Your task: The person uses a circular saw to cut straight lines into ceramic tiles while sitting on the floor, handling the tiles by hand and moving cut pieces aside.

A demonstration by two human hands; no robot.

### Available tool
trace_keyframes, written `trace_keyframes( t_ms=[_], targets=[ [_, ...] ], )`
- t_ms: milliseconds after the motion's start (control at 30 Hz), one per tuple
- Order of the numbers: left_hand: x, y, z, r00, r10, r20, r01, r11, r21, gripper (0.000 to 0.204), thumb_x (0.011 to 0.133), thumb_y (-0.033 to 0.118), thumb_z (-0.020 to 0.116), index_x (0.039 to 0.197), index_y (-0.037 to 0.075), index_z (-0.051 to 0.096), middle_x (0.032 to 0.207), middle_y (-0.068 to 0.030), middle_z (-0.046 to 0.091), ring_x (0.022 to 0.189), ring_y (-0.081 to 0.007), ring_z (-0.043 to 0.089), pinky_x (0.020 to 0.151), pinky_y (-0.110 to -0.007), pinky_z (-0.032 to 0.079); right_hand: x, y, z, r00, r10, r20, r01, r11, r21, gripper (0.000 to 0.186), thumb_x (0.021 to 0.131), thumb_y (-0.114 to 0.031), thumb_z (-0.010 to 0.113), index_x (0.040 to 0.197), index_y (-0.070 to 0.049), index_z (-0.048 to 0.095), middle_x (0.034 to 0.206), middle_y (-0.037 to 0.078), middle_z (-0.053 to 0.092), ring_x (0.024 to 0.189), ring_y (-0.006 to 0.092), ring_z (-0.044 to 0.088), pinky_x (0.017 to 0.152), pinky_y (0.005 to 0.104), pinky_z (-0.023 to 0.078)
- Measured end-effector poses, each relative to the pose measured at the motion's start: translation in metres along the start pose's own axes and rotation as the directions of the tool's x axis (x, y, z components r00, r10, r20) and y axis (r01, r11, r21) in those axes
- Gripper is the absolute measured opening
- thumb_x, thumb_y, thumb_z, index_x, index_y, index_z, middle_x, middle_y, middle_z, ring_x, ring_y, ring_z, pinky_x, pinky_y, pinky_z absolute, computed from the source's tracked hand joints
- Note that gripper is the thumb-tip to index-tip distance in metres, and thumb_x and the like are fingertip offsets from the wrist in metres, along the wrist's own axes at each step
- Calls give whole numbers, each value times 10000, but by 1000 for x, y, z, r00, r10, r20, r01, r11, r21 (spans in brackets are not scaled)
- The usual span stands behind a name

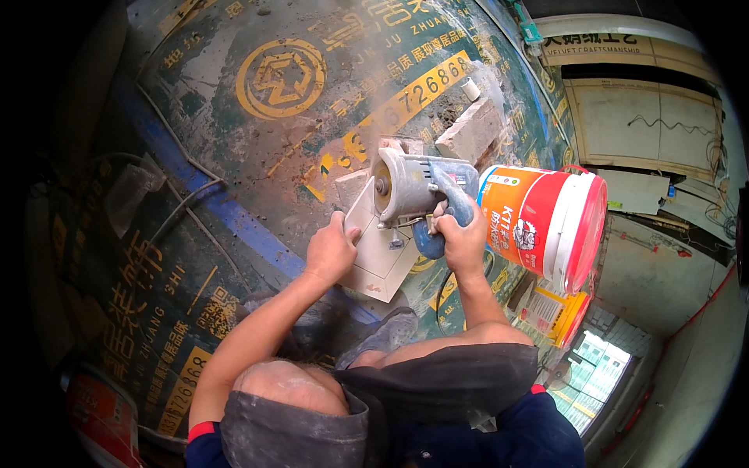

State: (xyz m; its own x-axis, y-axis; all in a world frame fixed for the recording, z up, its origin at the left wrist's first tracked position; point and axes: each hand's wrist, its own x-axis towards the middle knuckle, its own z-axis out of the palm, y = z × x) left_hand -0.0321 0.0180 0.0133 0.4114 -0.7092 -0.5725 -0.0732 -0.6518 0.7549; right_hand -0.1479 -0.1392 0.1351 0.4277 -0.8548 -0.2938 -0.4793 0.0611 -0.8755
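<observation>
My left hand [331, 246] grips the left edge of a cream square tile [374, 273] that has lines marked on its face. My right hand [464, 234] is closed on the blue handle of a grey handheld circular cutter [406, 187], whose round blade is over the upper part of the tile, beside a piece of pale broken masonry [351, 183]. A black cord hangs below the cutter. A faint haze of dust rises above it. I cannot tell whether the blade is touching the tile.
A large red, orange and white bucket [530, 230] stands just right of the cutter, with a yellow one [550, 312] behind it. A pale block [468, 129] and small white cylinder [470, 88] lie farther off on the green protective floor sheeting [234, 156]. Grey conduits [179, 210] run along the left.
</observation>
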Motion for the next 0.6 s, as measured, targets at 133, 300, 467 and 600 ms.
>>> trace_keyframes(
  t_ms=[133,300,467,600],
  targets=[
    [0,0,0,1000,1,-5,-1,1000,-2,280,951,244,621,1057,12,508,848,-293,673,849,-501,642,757,-584,479,-2,2,-1,1000,2,-4,-2,1000,2,87,819,-18,576,901,-2,600,749,20,609,630,93,573,611,251,487],
    [0,0,0,1000,-1,-5,1,1000,-4,281,950,245,622,1062,12,511,848,-294,673,850,-501,642,758,-584,480,-4,6,-2,1000,9,-6,-9,1000,28,91,817,-19,581,903,1,600,750,23,612,618,97,573,599,256,490],
    [0,0,1,1000,1,-12,-1,1000,-3,274,949,245,622,1052,14,518,849,-295,673,853,-499,644,763,-586,480,-6,8,-3,1000,-1,-10,1,1000,3,98,813,-21,585,906,4,600,744,25,614,613,98,576,598,258,492],
    [0,0,1,1000,-3,-9,3,1000,-3,275,948,243,624,1059,12,524,848,-292,674,855,-498,646,769,-585,481,-8,8,-5,1000,-2,-4,2,1000,-5,100,811,-22,586,906,5,599,742,25,613,615,98,577,603,259,493]
  ],
)
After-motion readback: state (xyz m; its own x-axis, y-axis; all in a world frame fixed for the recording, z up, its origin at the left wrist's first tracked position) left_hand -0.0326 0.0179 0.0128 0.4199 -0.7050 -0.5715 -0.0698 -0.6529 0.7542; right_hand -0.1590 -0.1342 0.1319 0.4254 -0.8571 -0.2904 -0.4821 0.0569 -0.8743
